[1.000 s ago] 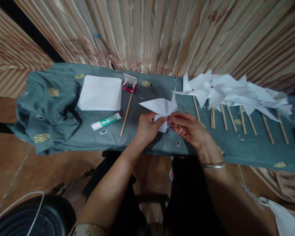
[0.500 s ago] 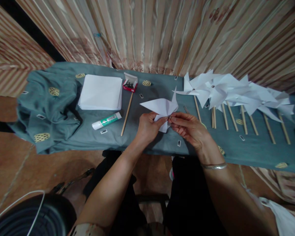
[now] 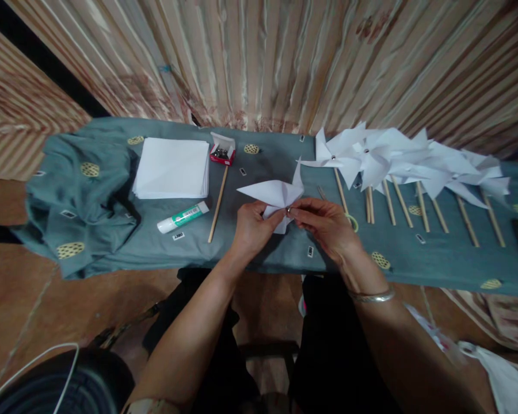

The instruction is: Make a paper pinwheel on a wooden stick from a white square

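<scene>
A white paper pinwheel point(image 3: 271, 192) without a stick is held just over the table's front half. My left hand point(image 3: 254, 229) pinches its folded centre between thumb and fingers. At that same centre, the thumb and forefinger of my right hand point(image 3: 328, 227) grip a small shiny thumbtack point(image 3: 289, 211); whether its point has gone through the paper is hidden. Left of the pinwheel a bare wooden stick point(image 3: 218, 204) lies on the cloth. Behind its far end stands an open red-and-white box of thumbtacks point(image 3: 223, 150).
A green cloth point(image 3: 259, 259) covers the narrow table against a curtain. At left lie a stack of white paper point(image 3: 171, 169) and a glue stick point(image 3: 183, 217). Scissors point(image 3: 351, 222) lie partly behind my right hand. Several finished pinwheels point(image 3: 373, 155) on sticks overlap at right.
My right fingers have shifted so the thumbtack's shiny head now shows at the pinwheel's centre. Both hands keep their hold, and the whole view has shifted slightly.
</scene>
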`<state>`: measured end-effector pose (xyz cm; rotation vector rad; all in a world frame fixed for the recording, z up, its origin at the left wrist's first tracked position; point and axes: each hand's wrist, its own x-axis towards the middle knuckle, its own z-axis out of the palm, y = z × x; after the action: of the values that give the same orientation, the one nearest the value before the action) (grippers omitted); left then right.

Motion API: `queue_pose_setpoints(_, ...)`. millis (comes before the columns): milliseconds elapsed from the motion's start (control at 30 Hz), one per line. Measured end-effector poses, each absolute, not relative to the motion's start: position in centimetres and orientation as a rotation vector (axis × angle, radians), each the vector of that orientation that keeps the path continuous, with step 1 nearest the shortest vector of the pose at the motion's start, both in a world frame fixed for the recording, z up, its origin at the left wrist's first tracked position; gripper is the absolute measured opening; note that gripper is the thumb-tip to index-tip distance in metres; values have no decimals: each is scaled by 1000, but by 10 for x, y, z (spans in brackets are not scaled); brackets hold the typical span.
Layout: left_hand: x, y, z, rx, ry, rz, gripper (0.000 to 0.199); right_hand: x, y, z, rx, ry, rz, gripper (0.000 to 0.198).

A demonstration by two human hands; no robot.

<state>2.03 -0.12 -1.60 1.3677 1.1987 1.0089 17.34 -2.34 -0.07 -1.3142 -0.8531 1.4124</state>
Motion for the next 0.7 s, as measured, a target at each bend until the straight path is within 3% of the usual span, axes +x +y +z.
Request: queue_pose_setpoints(700, 12, -1, -24, 1235, 1133, 1093, 18, 165, -20, -14, -1261, -989, 1271, 18)
